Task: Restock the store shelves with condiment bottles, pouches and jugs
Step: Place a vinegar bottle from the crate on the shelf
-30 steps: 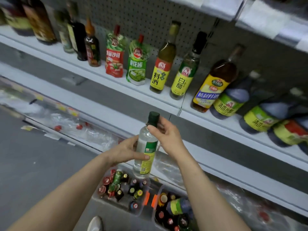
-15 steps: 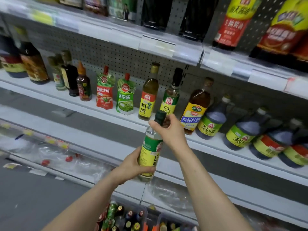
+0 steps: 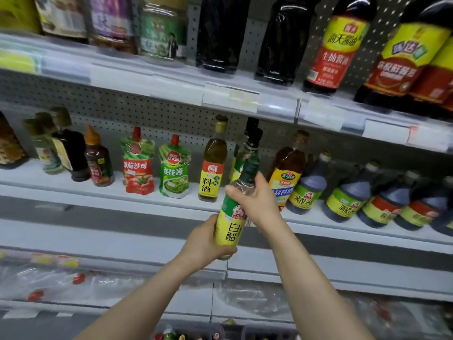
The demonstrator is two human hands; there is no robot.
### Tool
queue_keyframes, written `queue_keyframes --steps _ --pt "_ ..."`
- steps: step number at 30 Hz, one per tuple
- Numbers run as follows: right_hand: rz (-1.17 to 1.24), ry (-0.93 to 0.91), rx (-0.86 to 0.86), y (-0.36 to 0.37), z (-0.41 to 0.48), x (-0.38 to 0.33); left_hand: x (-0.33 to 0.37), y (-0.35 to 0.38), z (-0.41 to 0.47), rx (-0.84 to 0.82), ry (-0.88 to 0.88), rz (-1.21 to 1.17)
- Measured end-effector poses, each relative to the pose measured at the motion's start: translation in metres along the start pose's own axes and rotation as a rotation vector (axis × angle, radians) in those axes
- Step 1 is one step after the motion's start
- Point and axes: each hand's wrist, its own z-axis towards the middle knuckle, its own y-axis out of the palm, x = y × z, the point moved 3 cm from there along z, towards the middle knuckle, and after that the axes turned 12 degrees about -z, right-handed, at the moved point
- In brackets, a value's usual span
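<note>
Store shelving is faced | middle shelf [image 3: 171, 202] partly stocked | white vinegar bottle [image 3: 230, 224] held tilted before it, not yet shelved | base cupped by left hand [image 3: 203, 244], shoulder gripped by right hand [image 3: 257, 204] | next, judged: to be stood upright by matching bottle [image 3: 234, 168]

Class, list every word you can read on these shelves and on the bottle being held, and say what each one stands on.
"白醋": yellow label of the held bottle.
"料酒": yellow-labelled bottle.
"番茄沙司": red pouch.
"韭花酱": green pouch.
"生抽酱油": red-labelled bottle.
"清香米醋": dark jug.
The price tags and the remaining labels are too blurred to read.
</note>
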Motion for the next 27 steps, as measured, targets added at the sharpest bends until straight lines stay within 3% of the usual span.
queue_keyframes --steps 3,8,14,21,27 --pt "-0.053 -0.034 0.047 -0.006 0.002 -0.002 -0.001 -0.006 0.017 -0.036 0.021 -0.019" --pt "-0.06 0.011 -0.049 -0.003 -0.016 0.03 -0.003 -0.005 0.03 -0.139 0.021 -0.123" --pt "-0.106 0.041 0.032 -0.011 -0.012 0.042 0.006 0.009 0.048 -0.18 0.03 -0.12" --pt "-0.044 0.007 0.169 -0.014 0.013 0.04 0.023 0.015 0.059 0.131 0.2 0.05" --pt "-0.102 -0.003 0.198 0.0 0.028 0.042 0.021 0.023 0.071 0.198 0.162 0.094"
